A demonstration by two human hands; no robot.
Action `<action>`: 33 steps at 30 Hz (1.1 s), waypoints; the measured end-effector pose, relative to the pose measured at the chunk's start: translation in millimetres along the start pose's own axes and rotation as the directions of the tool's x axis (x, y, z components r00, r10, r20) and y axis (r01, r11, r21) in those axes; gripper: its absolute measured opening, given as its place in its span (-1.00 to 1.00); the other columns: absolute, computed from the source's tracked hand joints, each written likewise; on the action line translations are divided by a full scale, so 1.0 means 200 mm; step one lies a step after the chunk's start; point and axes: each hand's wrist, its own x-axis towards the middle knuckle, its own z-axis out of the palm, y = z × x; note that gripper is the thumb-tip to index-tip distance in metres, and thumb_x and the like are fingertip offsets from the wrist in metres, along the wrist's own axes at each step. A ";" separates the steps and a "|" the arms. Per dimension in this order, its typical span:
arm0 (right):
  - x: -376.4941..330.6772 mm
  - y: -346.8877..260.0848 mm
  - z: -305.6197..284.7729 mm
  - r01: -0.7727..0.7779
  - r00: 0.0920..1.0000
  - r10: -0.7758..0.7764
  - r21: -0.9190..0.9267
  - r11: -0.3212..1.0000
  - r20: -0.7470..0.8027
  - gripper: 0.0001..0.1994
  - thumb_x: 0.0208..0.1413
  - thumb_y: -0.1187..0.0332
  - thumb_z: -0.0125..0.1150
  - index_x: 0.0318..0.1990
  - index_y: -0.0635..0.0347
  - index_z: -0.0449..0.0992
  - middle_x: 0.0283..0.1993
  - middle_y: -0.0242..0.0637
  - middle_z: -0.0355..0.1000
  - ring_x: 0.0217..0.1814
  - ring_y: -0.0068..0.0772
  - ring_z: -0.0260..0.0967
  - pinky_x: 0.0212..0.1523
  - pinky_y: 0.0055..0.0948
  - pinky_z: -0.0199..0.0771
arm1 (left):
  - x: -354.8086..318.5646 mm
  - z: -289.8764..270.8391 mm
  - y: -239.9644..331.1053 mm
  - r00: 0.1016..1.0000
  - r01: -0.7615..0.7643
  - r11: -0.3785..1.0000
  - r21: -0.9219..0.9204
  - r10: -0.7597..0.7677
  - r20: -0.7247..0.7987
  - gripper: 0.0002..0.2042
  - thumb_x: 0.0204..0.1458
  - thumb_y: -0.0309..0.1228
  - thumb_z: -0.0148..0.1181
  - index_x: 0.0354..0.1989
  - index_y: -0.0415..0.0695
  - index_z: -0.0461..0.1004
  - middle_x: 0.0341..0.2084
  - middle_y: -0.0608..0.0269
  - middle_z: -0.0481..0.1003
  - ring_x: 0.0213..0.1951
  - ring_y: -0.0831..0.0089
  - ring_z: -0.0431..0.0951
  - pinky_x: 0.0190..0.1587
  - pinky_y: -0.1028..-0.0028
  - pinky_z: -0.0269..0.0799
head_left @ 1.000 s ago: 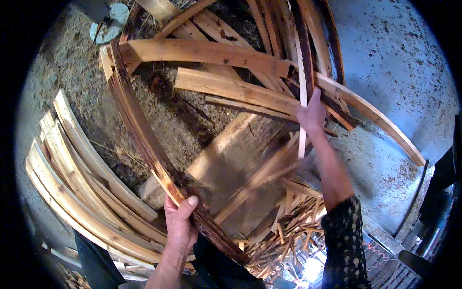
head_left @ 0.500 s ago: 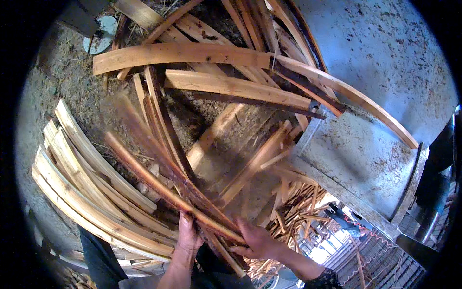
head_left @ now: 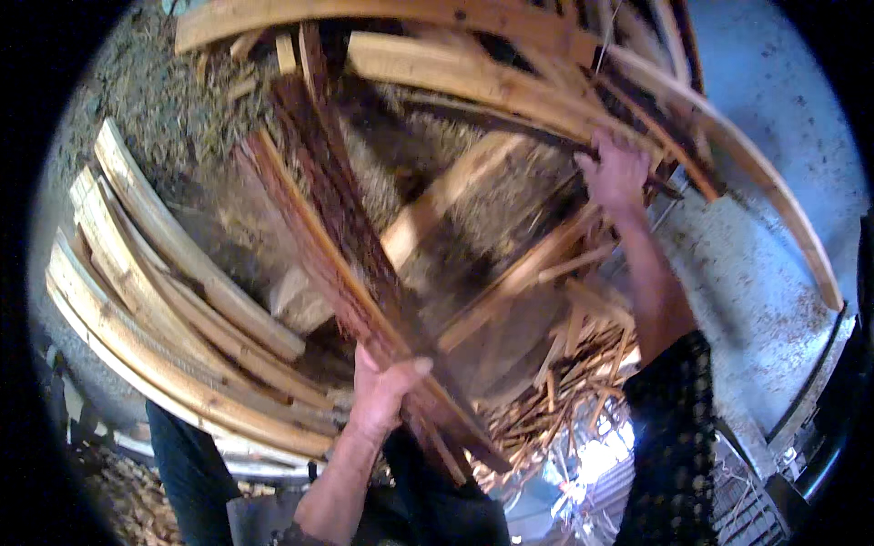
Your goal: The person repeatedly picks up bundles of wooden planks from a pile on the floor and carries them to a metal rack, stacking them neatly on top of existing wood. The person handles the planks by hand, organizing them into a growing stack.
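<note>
My left hand [head_left: 387, 391] is closed around the lower part of a bark-covered wooden slab [head_left: 309, 232], its thumb across the top. Another dark, bark-faced slab [head_left: 332, 173] lies close along its right side; whether the hand grips that one too I cannot tell. My right arm reaches out to the far right, and my right hand [head_left: 619, 173] has its fingers over the right end of a long pale board [head_left: 473, 77]. Part of that grip is hidden by the hand itself.
Several pale curved boards [head_left: 173, 309] lie stacked at the left. A long board [head_left: 382, 14] crosses the far side. Blue-grey metal sheeting [head_left: 783, 118] stands at the right, and a heap of thin wood strips [head_left: 555, 391] lies low right of centre. Debris covers the ground [head_left: 209, 100].
My right hand has let go of the bark-edged slabs and moved up and right to the pale board. My left hand still holds on. The whole view has shifted.
</note>
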 end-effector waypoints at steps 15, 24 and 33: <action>-0.57 -0.88 -0.34 -0.459 0.824 -0.451 0.870 -0.179 0.343 0.12 -0.54 -0.20 0.37 0.08 0.55 0.04 0.06 0.08 0.19 0.13 -0.15 0.13 0.14 -0.40 0.07 | 0.00 0.08 -0.08 0.928 -0.343 0.779 0.524 0.367 0.063 -0.55 -0.03 -0.32 0.13 -0.04 -0.27 0.13 -0.20 0.16 0.33 -0.17 0.49 0.32 -0.14 0.53 0.28; -1.59 -0.46 -0.40 -0.581 0.751 -0.319 0.808 0.099 0.578 -0.11 -0.30 0.33 0.35 0.20 0.30 -0.06 0.08 -0.17 0.20 0.12 -0.38 0.14 0.13 -0.42 0.11 | -0.62 0.08 -0.65 0.919 -0.104 0.327 0.939 -0.330 0.216 -0.42 -0.22 -0.20 0.23 -0.05 -0.20 0.15 -0.17 -0.08 0.33 -0.10 0.09 0.38 -0.17 0.21 0.35; -3.35 0.12 -0.38 -0.620 0.265 0.217 -0.006 0.785 0.940 -0.34 -0.22 0.19 0.23 0.12 0.09 0.17 0.14 -0.05 0.14 0.21 -0.03 0.04 0.10 -0.25 0.16 | -0.91 0.10 -0.64 0.653 -0.479 0.195 0.856 -0.572 0.496 -0.54 -0.18 -0.21 0.13 -0.07 -0.15 0.32 -0.28 0.03 0.42 -0.20 0.16 0.43 -0.18 0.26 0.38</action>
